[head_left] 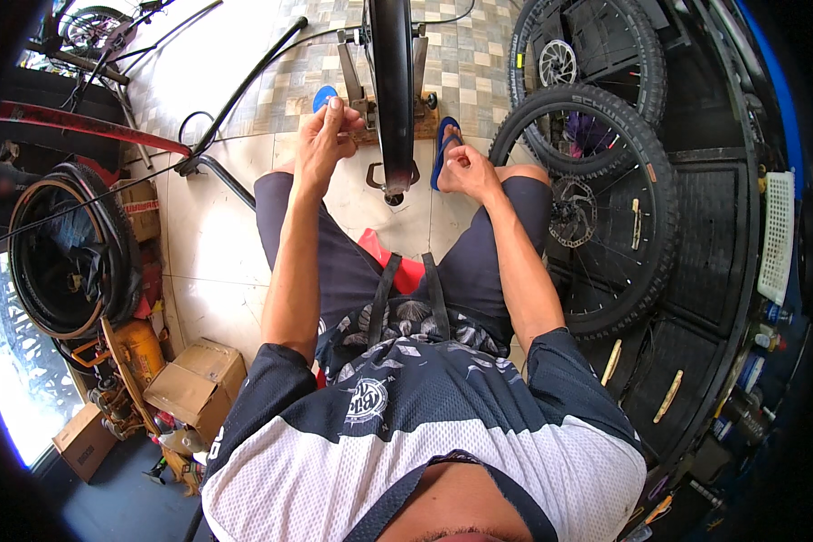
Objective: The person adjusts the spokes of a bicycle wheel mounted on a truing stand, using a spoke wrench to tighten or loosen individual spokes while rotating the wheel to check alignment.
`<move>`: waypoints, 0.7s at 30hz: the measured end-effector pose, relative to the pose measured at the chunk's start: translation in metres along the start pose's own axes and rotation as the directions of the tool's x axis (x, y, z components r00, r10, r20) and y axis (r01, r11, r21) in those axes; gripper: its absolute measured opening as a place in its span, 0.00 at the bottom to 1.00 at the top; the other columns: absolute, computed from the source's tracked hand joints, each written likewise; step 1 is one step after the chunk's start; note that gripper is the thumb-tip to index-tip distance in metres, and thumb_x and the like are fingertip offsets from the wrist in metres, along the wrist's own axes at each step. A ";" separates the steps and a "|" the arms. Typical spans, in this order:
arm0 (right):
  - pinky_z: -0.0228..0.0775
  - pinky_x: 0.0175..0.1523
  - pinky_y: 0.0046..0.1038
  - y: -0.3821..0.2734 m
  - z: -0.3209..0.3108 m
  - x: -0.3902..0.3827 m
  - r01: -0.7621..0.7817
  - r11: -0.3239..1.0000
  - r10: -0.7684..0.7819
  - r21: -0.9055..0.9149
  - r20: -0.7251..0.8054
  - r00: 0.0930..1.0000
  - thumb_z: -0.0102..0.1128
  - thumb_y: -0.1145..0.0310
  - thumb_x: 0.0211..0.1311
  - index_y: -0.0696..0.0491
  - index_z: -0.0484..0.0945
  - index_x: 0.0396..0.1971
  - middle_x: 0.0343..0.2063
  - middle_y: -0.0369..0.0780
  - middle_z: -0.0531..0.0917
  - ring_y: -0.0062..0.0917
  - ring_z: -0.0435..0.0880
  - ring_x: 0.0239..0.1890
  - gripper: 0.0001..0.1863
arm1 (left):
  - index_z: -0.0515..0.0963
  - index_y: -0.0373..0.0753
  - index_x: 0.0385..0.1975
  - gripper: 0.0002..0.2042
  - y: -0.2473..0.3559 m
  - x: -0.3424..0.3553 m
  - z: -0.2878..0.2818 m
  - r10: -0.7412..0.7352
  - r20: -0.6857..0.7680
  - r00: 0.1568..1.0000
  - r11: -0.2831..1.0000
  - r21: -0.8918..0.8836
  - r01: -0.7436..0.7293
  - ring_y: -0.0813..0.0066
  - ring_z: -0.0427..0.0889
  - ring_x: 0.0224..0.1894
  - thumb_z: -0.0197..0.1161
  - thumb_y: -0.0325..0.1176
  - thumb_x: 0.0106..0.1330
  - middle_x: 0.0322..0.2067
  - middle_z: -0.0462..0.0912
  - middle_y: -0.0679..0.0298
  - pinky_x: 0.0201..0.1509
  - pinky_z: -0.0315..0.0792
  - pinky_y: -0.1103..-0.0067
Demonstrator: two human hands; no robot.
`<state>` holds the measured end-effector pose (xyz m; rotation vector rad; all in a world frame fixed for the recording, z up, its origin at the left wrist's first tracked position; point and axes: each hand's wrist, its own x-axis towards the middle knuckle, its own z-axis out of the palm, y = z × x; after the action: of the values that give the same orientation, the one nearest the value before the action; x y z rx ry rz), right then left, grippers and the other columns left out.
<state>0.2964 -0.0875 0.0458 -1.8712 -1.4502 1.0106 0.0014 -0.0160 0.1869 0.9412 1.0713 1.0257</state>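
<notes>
A black bicycle wheel point(391, 90) stands upright before me, seen edge-on between the arms of a wheel truing stand point(350, 70). My left hand point(325, 144) is raised just left of the wheel, its fingers curled together. To the wheel's right, my right hand point(470, 173) is closed near my knee, above a blue flip-flop point(443, 163). Neither hand visibly touches the wheel. Whatever either hand pinches, if anything, is too small to make out. The stand sits on a wooden base point(427, 126).
Two wheels with knobby tyres point(655, 172) lean against black drawers point(705, 217) on my right. At left are a red bicycle frame tube point(90, 126), stacked tyres point(122, 244) and an open cardboard box point(185, 388). A black pole point(260, 68) slants across the left side.
</notes>
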 end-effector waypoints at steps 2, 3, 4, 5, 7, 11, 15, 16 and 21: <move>0.76 0.46 0.27 0.001 0.001 0.001 -0.003 1.000 0.003 0.003 0.006 1.000 0.66 0.64 0.61 0.59 0.80 0.44 0.35 0.40 0.85 0.24 0.82 0.36 0.16 | 0.80 0.38 0.37 0.22 -0.013 0.002 -0.003 -0.031 -0.008 0.999 0.999 -0.010 0.031 0.85 0.71 0.26 0.54 0.53 0.76 0.31 0.81 0.65 0.28 0.64 0.86; 0.76 0.46 0.27 0.002 0.001 0.001 -0.002 1.000 0.002 0.003 0.008 1.000 0.66 0.65 0.61 0.59 0.80 0.45 0.35 0.40 0.85 0.24 0.82 0.36 0.16 | 0.81 0.38 0.37 0.22 -0.019 0.004 -0.003 -0.056 0.004 0.998 0.997 -0.060 0.057 0.85 0.73 0.28 0.54 0.53 0.76 0.30 0.82 0.66 0.32 0.65 0.86; 0.76 0.46 0.27 0.003 0.001 0.001 -0.018 1.000 0.018 -0.001 0.011 1.000 0.66 0.65 0.60 0.59 0.80 0.45 0.36 0.40 0.85 0.24 0.82 0.36 0.17 | 0.81 0.38 0.36 0.22 -0.025 0.004 -0.005 -0.033 0.008 0.999 0.999 -0.041 0.033 0.85 0.74 0.29 0.54 0.53 0.76 0.30 0.82 0.66 0.33 0.66 0.86; 0.76 0.46 0.28 0.004 0.002 0.002 0.000 1.000 0.000 0.002 0.014 1.000 0.65 0.62 0.60 0.58 0.80 0.45 0.35 0.40 0.85 0.25 0.83 0.37 0.18 | 0.81 0.38 0.36 0.22 -0.031 0.005 -0.006 -0.038 0.000 0.999 0.999 -0.014 0.038 0.85 0.74 0.30 0.54 0.54 0.76 0.30 0.82 0.66 0.34 0.66 0.85; 0.76 0.45 0.30 0.006 0.002 0.003 -0.043 0.999 0.044 -0.022 0.024 0.999 0.65 0.57 0.60 0.55 0.80 0.47 0.34 0.40 0.84 0.28 0.84 0.38 0.20 | 0.82 0.39 0.35 0.23 -0.040 0.006 -0.008 -0.067 -0.022 0.997 0.997 0.032 0.068 0.85 0.77 0.32 0.54 0.54 0.76 0.30 0.84 0.67 0.39 0.68 0.84; 0.76 0.46 0.29 0.007 0.002 0.004 -0.009 1.000 0.009 0.000 0.031 0.999 0.65 0.60 0.59 0.57 0.80 0.47 0.34 0.40 0.84 0.26 0.83 0.37 0.20 | 0.82 0.39 0.35 0.23 -0.052 0.009 -0.013 -0.040 -0.006 0.999 0.997 0.070 0.040 0.84 0.78 0.33 0.53 0.55 0.75 0.31 0.84 0.67 0.40 0.69 0.84; 0.76 0.46 0.27 0.006 0.003 0.004 -0.012 1.000 0.012 -0.002 0.029 1.000 0.65 0.65 0.59 0.60 0.79 0.46 0.36 0.39 0.84 0.23 0.81 0.36 0.18 | 0.82 0.40 0.35 0.23 -0.056 0.010 -0.016 -0.057 -0.006 0.998 0.993 0.101 0.057 0.84 0.80 0.35 0.54 0.56 0.75 0.31 0.85 0.68 0.41 0.70 0.84; 0.76 0.46 0.27 0.005 0.003 0.004 -0.036 0.999 0.037 -0.015 0.028 0.999 0.65 0.65 0.59 0.60 0.79 0.46 0.36 0.39 0.84 0.23 0.81 0.36 0.18 | 0.82 0.40 0.35 0.23 -0.057 0.010 -0.016 -0.064 -0.009 0.998 0.992 0.111 0.064 0.84 0.80 0.35 0.54 0.56 0.75 0.31 0.85 0.68 0.41 0.70 0.84; 0.76 0.45 0.26 0.004 0.003 0.004 0.003 1.000 -0.003 -0.011 0.027 1.000 0.63 0.67 0.60 0.60 0.79 0.46 0.35 0.39 0.84 0.23 0.81 0.36 0.17 | 0.82 0.40 0.36 0.23 -0.062 0.009 -0.016 -0.087 -0.027 0.996 0.987 0.137 0.090 0.83 0.81 0.36 0.53 0.56 0.75 0.31 0.85 0.68 0.41 0.70 0.83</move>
<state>0.2966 -0.0847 0.0404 -1.8691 -1.4760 1.0319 -0.0015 -0.0216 0.1228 0.9869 1.2030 0.8992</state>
